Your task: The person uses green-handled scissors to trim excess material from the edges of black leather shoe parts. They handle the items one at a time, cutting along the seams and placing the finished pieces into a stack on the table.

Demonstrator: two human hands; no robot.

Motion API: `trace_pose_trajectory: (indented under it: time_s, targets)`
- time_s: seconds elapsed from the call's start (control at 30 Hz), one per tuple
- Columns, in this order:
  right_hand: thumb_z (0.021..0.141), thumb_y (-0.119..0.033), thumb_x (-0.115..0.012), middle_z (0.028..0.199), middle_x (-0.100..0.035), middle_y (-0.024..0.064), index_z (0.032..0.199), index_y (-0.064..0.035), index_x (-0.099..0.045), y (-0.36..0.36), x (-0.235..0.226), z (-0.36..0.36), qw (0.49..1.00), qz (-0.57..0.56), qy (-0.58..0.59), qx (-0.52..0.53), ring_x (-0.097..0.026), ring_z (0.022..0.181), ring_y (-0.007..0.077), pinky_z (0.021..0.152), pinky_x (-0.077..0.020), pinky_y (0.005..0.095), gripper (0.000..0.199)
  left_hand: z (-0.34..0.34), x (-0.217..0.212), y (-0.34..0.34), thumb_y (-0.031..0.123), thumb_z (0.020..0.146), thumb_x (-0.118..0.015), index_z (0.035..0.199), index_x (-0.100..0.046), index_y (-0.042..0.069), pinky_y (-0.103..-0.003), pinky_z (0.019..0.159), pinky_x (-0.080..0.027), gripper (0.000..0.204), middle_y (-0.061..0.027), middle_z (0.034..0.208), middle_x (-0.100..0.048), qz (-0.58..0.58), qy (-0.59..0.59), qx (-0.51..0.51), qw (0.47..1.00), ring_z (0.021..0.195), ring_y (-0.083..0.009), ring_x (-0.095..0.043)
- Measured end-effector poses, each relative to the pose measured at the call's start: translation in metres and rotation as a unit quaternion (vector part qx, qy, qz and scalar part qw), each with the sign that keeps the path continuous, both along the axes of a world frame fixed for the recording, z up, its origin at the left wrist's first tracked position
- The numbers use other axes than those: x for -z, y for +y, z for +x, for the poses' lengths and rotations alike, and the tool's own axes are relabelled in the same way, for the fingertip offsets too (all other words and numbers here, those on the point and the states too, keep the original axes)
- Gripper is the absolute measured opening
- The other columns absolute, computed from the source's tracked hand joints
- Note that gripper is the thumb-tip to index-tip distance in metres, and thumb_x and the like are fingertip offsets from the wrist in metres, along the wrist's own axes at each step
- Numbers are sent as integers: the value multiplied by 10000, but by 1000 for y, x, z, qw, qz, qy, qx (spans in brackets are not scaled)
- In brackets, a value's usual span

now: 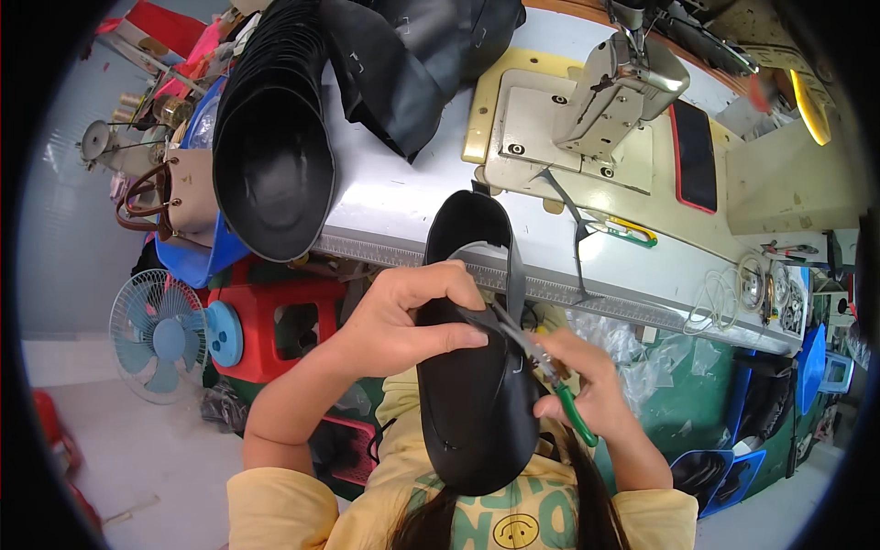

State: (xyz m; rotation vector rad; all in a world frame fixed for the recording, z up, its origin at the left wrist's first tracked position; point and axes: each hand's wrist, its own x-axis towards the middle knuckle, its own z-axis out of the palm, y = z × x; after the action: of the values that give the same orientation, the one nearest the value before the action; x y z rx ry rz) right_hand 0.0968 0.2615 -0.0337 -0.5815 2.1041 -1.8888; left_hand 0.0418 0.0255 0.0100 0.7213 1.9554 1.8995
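Observation:
A black shoe upper is held lengthwise in front of my chest, its open collar end toward the worktable. My left hand pinches the dark edge of the upper between thumb and index finger. In my right hand is a pair of scissors with green handles. Their metal blades point up and left, close to the pinched edge beside my left fingertips. Whether the blades touch the material I cannot tell.
The worktable carries a nested row of black uppers, loose black pieces, a sewing machine, a phone and a yellow-green cutter. A red stool and a fan stand left; plastic bags lie right.

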Motion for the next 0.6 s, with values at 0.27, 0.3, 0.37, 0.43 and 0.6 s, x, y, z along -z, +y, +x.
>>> trace_pose_trajectory:
  time_s: [0.27, 0.3, 0.37, 0.43, 0.6]
  targets:
    - [678, -414, -744, 801, -513, 66, 1198, -21, -527, -2, 5, 1, 997, -19, -75, -32, -448, 673, 159, 611, -376, 260, 687, 5, 6, 9, -37, 726, -655, 779, -529, -1, -230, 676, -388, 142, -28, 770, -526, 61, -28, -71, 995, 725, -95, -483]
    - [683, -418, -739, 807, -517, 70, 1199, -18, -525, -3, 4, 1, 996, -22, -79, -33, -455, 685, 162, 624, -380, 261, 686, 5, 6, 10, -33, 728, -656, 779, -527, 1, -228, 673, -388, 143, -25, 770, -526, 66, -27, -74, 995, 726, -89, -482]
    - [687, -421, -734, 823, -532, 78, 1197, -12, -524, -3, 3, 2, 995, -21, -89, -37, -470, 707, 165, 644, -387, 265, 687, 5, 6, 11, -25, 733, -658, 777, -522, 4, -224, 668, -388, 146, -20, 771, -526, 73, -26, -83, 994, 727, -79, -478]
    - [692, -424, -729, 830, -541, 82, 1194, -4, -524, -4, 2, 2, 995, -28, -90, -36, -481, 718, 165, 654, -392, 267, 686, 5, 7, 12, -20, 735, -661, 776, -518, 8, -219, 661, -391, 152, -13, 769, -527, 75, -35, -90, 993, 725, -70, -478]
    - [701, -444, -716, 794, -536, 74, 1186, 16, -524, -9, -3, 4, 992, -61, -108, -12, -498, 712, 160, 640, -397, 268, 695, 4, 4, 16, -49, 716, -662, 752, -478, 39, -262, 637, -392, 207, -104, 766, -580, 95, -74, -102, 987, 702, -144, -491]
